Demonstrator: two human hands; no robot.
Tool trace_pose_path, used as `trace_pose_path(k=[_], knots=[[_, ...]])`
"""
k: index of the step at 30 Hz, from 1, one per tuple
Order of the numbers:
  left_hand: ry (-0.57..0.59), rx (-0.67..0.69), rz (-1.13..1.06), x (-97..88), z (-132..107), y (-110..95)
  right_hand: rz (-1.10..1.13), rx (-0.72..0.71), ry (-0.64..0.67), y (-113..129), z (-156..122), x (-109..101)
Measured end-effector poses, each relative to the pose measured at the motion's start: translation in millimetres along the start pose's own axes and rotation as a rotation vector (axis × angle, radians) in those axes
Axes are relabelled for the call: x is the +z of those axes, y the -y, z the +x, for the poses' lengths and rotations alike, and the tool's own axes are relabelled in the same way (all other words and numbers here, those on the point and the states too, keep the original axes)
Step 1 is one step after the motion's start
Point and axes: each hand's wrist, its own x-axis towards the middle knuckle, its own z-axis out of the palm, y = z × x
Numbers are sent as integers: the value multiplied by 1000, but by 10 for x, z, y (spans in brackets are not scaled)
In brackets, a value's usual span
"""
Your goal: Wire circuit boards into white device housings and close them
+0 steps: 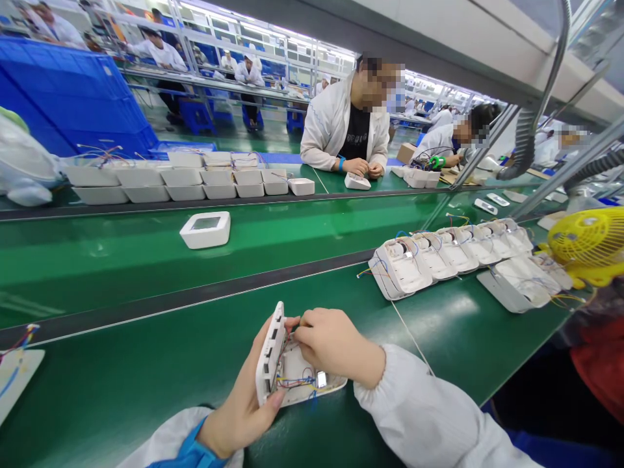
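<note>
My left hand grips a white plastic cover, tilted up on edge with dark slots along its side. Against it lies an open white housing, flat on the green bench, with red, blue and yellow wires and a small shiny metal part inside. My right hand reaches over the housing's far side, its fingers pinched close to the cover's inner face. What those fingertips hold is hidden by the hand itself.
A green conveyor belt runs across in front, carrying one closed white unit. Wired white housings stand in a row at the right, near a yellow fan. Across the belt, a co-worker handles another unit beside stacked housings.
</note>
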Motion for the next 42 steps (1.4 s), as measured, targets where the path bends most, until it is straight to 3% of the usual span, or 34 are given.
trace_pose_path(k=[6, 10, 17, 24, 30, 36, 42], knots=[[-31, -92, -99, 8, 1, -39, 123, 10, -96, -50, 14, 78], [-67, -129, -95, -10, -40, 48, 179, -9, -148, -63, -21, 114], [-53, -141, -143, -36, -103, 154, 199, -35, -146, -67, -35, 96], [-32, -66, -241, 39, -23, 59, 303, -25, -217, -53, -56, 93], [-24, -85, -284, 55, -63, 105, 334, -32, -232, -64, -66, 110], [-7, 24, -268, 29, -51, 177, 373, -36, -241, -65, -62, 87], [-7, 21, -273, 35, -62, 237, 383, -39, -247, -67, -52, 86]])
